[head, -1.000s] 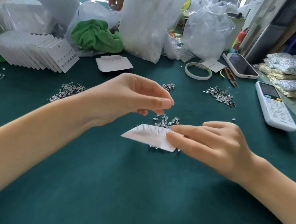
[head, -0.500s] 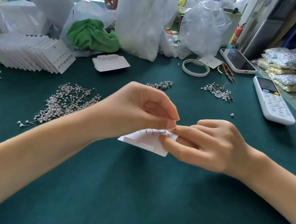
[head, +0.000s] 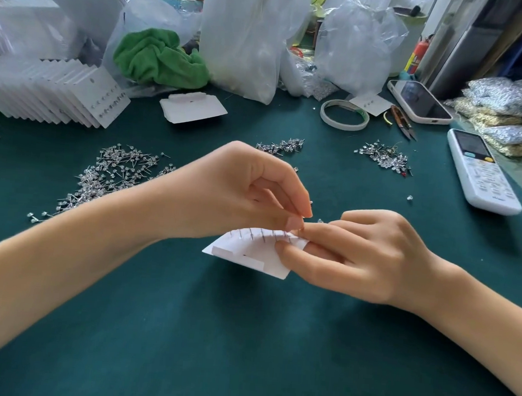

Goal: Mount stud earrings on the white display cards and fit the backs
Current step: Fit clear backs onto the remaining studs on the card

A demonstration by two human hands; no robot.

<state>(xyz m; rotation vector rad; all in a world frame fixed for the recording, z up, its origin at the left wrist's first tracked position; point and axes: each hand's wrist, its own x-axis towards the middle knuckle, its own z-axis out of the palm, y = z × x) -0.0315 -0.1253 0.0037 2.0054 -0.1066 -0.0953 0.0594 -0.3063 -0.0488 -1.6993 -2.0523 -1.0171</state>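
A white display card [head: 243,252] lies back side up just above the green table, with several earring posts sticking up along its far edge. My right hand [head: 364,254] pinches the card's right end between thumb and fingers. My left hand [head: 248,190] hovers over the posts, thumb and forefinger pinched together at the rightmost post; whatever small piece they hold is too tiny to see. A large pile of loose stud earrings [head: 116,169] lies to the left, and two smaller piles [head: 280,146] [head: 383,157] lie further back.
A fanned stack of filled cards [head: 53,96] stands at the back left beside a blank card [head: 193,108]. Plastic bags [head: 243,35] and a green cloth [head: 158,59] line the back. A tape roll [head: 344,114], snips [head: 402,121], a phone [head: 419,101] and a remote [head: 481,171] lie right.
My left hand came down from above the card to the posts and pinches at the rightmost one. My right hand shifted its hold on the card's end.
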